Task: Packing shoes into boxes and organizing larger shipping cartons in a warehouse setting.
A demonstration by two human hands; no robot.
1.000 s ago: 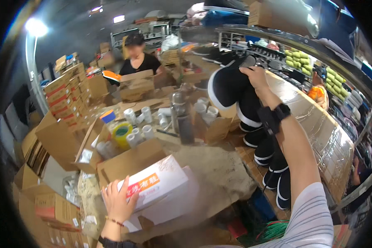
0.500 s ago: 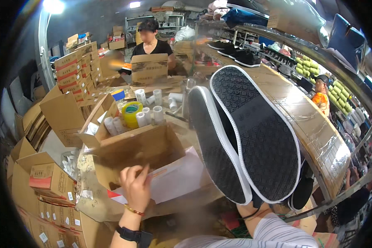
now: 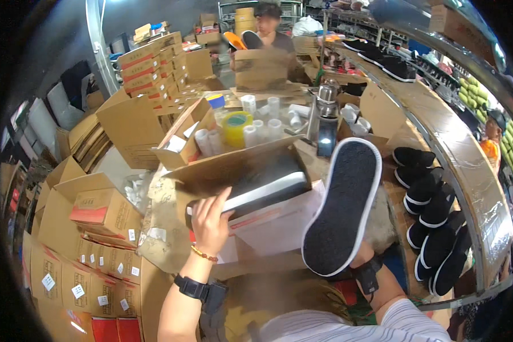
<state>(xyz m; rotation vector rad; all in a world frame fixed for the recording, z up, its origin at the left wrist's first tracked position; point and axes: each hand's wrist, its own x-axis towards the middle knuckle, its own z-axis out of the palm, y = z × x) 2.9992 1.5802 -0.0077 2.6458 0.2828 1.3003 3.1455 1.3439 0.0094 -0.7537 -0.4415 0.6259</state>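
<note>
An open cardboard box (image 3: 188, 196) with a white-and-red outer flap stands on the worktable in front of me. In it lies a black shoe (image 3: 268, 178) on its side, its white sole edge facing up. My left hand (image 3: 212, 225) is closed on the near end of that shoe, at the box's left end. To the right of the box, my right hand (image 3: 361, 254) holds up a second black shoe (image 3: 343, 205), its textured sole turned toward me. Most of the right hand's fingers are hidden behind this shoe.
Beyond the box are a yellow tape roll (image 3: 237, 129), several white rolls (image 3: 249, 135) and a metal flask (image 3: 326, 102). Black shoes (image 3: 438, 205) line the right-hand shelf. Stacked cartons (image 3: 100, 211) fill the left. Across the table, a co-worker (image 3: 273, 37) stands behind a carton.
One of the two shoes held up at the right is now inside the box under my left hand. My right hand keeps the other shoe. The view has shifted rightward.
</note>
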